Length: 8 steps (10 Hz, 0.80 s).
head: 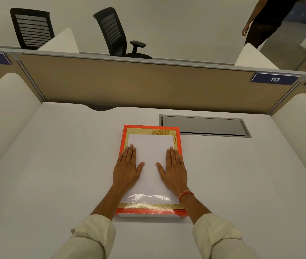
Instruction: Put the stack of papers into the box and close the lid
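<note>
An orange-edged flat box (179, 144) lies on the white desk in front of me, with a gold patterned band inside the orange border. A white rectangle (151, 146) fills its middle; I cannot tell whether it is paper or part of the lid. Glare runs across the near end of the white, gold and orange alike. My left hand (127, 169) lies flat, palm down, on the left side of the white rectangle. My right hand (173, 171), with an orange thread at the wrist, lies flat on the right side. Neither hand holds anything. A thin white layer (148, 215) shows under the box's near edge.
A grey cable hatch (204, 126) is set into the desk (55, 165) just behind and right of the box. White curved side panels and a tan partition (129, 85) enclose the desk. Two black office chairs and a standing person (264, 21) are beyond the partition.
</note>
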Tool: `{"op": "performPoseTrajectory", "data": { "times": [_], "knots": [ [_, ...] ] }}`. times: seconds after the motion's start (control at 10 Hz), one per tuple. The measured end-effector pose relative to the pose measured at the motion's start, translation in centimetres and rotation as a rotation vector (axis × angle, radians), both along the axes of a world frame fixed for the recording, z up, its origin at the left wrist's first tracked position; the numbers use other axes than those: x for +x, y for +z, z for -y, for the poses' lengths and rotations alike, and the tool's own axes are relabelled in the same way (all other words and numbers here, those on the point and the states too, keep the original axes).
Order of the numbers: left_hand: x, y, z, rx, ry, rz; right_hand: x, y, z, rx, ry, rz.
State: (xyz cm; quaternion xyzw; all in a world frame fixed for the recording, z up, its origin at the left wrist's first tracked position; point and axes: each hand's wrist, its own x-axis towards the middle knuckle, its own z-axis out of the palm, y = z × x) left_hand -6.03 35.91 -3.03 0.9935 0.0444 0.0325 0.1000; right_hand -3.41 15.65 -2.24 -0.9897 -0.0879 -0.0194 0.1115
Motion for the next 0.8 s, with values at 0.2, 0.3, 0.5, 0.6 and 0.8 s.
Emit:
{"op": "performPoseTrajectory", "data": {
  "times": [0.2, 0.3, 0.5, 0.6, 0.8],
  "knots": [
    [0.0, 0.1, 0.0, -0.001, 0.005, -0.012, 0.0, 0.1, 0.1, -0.002, -0.003, -0.013],
    [0.1, 0.0, 0.0, -0.002, 0.004, -0.013, 0.1, 0.1, 0.1, 0.01, -0.002, -0.018],
    [0.3, 0.2, -0.1, -0.019, -0.021, -0.022, 0.3, 0.6, 0.4, 0.093, 0.027, -0.044],
    [0.5, 1.1, 0.5, -0.038, -0.014, -0.008, 0.5, 1.8, 1.0, 0.131, 0.025, -0.046],
    [1.4, 3.2, 4.2, -0.089, -0.007, 0.044, 1.6, 3.6, 3.9, 0.12, 0.032, 0.002]
  ]
}}
